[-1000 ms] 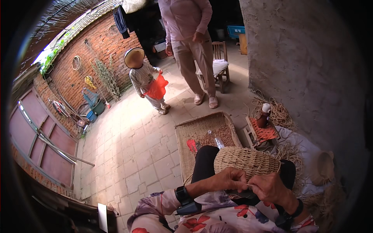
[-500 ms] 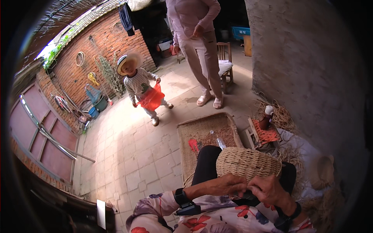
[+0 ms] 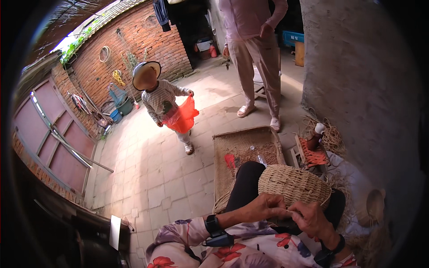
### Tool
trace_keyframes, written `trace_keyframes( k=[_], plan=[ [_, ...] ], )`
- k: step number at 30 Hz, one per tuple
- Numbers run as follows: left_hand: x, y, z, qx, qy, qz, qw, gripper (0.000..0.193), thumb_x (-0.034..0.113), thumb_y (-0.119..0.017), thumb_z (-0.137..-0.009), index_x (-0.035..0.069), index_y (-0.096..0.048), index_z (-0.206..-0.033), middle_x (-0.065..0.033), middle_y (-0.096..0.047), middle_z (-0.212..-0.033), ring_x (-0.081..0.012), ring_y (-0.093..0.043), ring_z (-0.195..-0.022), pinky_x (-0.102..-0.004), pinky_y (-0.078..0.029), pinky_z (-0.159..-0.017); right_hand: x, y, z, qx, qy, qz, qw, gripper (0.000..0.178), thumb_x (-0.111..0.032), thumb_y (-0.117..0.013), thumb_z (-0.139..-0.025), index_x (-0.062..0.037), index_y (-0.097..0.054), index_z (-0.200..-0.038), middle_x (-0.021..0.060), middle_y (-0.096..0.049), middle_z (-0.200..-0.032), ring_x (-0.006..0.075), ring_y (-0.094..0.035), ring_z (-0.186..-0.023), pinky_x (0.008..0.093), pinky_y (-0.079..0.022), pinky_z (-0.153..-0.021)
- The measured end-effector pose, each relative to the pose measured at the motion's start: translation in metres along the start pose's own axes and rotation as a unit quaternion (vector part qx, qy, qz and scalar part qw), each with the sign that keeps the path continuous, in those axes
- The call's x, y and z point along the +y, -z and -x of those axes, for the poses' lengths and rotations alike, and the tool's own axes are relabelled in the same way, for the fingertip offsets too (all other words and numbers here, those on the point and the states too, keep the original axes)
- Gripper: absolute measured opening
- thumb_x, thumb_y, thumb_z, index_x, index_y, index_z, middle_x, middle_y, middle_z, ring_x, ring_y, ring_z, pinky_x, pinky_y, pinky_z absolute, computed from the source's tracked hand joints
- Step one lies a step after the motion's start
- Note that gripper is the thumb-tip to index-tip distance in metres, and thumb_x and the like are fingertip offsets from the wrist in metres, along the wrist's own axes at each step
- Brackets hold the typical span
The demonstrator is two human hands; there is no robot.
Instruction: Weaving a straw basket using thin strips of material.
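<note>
A woven straw basket (image 3: 292, 184) rests across my lap on dark trousers, its rounded side facing away from me. At its near edge, my left hand (image 3: 266, 208) is closed in a pinch. Close beside it my right hand (image 3: 313, 219) pinches too, with the fingertips of both hands almost meeting. A thin pale bit, perhaps a straw strand, shows between them, but it is too small to make out. The basket's near rim is partly hidden behind my hands.
A shallow woven tray (image 3: 223, 178) lies ahead of my knees, holding a clear plastic bottle (image 3: 261, 159) and a red piece (image 3: 229, 161). Loose straw (image 3: 333, 138) lies by the wall. A child (image 3: 167, 105) with red cloth and a standing adult (image 3: 257, 58) are ahead.
The child has come nearer, still holding the red cloth, and the adult's legs have shifted. My view has turned slightly left. My hands stay pinched together by the basket with small finger movements.
</note>
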State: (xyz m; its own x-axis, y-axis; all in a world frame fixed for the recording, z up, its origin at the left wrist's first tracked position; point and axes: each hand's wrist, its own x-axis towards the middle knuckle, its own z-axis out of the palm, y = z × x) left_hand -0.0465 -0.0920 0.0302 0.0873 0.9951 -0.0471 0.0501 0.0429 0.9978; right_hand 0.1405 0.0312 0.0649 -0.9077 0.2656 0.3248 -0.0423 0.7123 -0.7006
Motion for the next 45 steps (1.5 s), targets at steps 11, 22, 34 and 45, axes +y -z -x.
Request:
trace_keyframes(
  k=[11, 22, 34, 45],
  plan=[
    [0.000, -0.001, 0.007, 0.043, -0.022, -0.055, 0.997, 0.026, 0.027, -0.060, -0.095, 0.001, -0.061, -0.092, -0.0017, -0.063, -0.077, -0.0065, -0.055, -0.074, -0.0248, -0.047, -0.065, -0.003, -0.005, -0.002, 0.004, -0.012, 0.006, 1.000, 0.010, -0.010, -0.070, -0.081, -0.0061, -0.061, -0.085, 0.0123, -0.062, -0.063, 0.0296, -0.066, -0.058, 0.0377, -0.049, -0.050],
    [0.008, -0.009, 0.006, 0.117, -0.171, -0.229, 0.951, 0.013, 0.010, -0.068, -0.085, 0.001, -0.060, -0.090, -0.0089, -0.061, -0.078, -0.0192, -0.061, -0.069, -0.0328, -0.049, -0.062, -0.005, -0.006, 0.007, -0.002, -0.121, -0.065, 0.991, 0.010, -0.009, -0.068, -0.082, -0.0033, -0.061, -0.087, 0.0140, -0.063, -0.066, 0.0279, -0.067, -0.062, 0.0354, -0.050, -0.053],
    [-0.003, -0.001, 0.020, -0.016, 0.005, -0.164, 0.986, 0.015, 0.017, -0.064, -0.091, 0.003, -0.062, -0.097, -0.0028, -0.063, -0.083, -0.0106, -0.059, -0.071, -0.0270, -0.047, -0.063, 0.035, 0.055, 0.018, 0.192, -0.178, -0.154, 0.953, 0.010, -0.009, -0.058, -0.094, -0.0002, -0.057, -0.091, -0.0022, -0.055, -0.066, 0.0027, -0.049, -0.060, 0.0209, -0.040, -0.053],
    [-0.116, -0.036, -0.042, -0.021, 0.224, 0.473, 0.852, 0.022, 0.023, -0.058, -0.095, 0.006, -0.061, -0.108, -0.0002, -0.063, -0.085, -0.0096, -0.057, -0.076, -0.0235, -0.047, -0.072, 0.020, 0.027, -0.039, 0.027, 0.014, 0.048, 0.998, 0.012, -0.009, -0.065, -0.077, -0.0061, -0.063, -0.088, 0.0104, -0.057, -0.095, 0.0273, -0.060, -0.088, 0.0378, -0.048, -0.076]
  ],
)
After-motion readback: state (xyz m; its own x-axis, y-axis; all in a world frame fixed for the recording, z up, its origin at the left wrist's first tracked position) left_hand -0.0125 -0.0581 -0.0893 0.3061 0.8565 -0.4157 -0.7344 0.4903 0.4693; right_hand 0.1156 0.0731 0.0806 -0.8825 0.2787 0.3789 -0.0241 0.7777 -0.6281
